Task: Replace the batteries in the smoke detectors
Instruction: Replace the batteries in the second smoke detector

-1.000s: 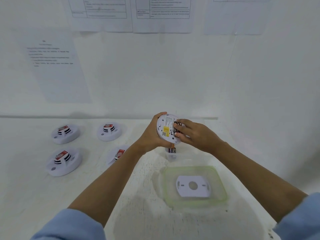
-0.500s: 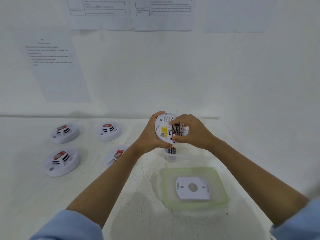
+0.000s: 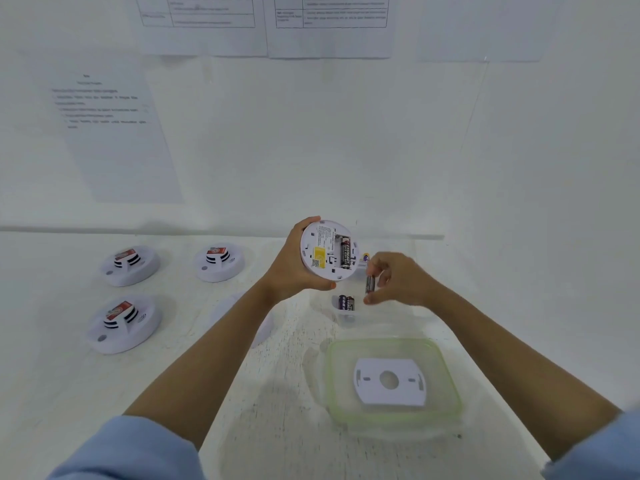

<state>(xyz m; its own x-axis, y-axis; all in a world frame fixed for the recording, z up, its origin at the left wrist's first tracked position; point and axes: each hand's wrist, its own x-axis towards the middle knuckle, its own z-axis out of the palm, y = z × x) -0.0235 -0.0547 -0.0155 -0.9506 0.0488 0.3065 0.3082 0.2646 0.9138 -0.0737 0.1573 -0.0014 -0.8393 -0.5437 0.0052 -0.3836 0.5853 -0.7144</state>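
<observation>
My left hand (image 3: 294,268) holds a round white smoke detector (image 3: 327,250) tilted with its back toward me. Its battery bay is uncovered and one black battery (image 3: 345,252) sits in it. My right hand (image 3: 398,280) is just right of and below the detector, pinching a dark battery (image 3: 370,284) upright between thumb and fingers. Below that battery, a small clear cup (image 3: 344,311) on the table holds more batteries (image 3: 346,302).
Three white detectors lie face up on the left of the table (image 3: 130,265) (image 3: 219,260) (image 3: 123,323); a fourth (image 3: 266,327) is mostly hidden behind my left forearm. A clear green-rimmed container (image 3: 446,375) near me holds a white mounting plate (image 3: 389,381). Walls with taped papers close the back and right.
My right hand has drawn away from the detector's battery bay, down and to the right, with one battery in its fingers. The detector stays in my left hand.
</observation>
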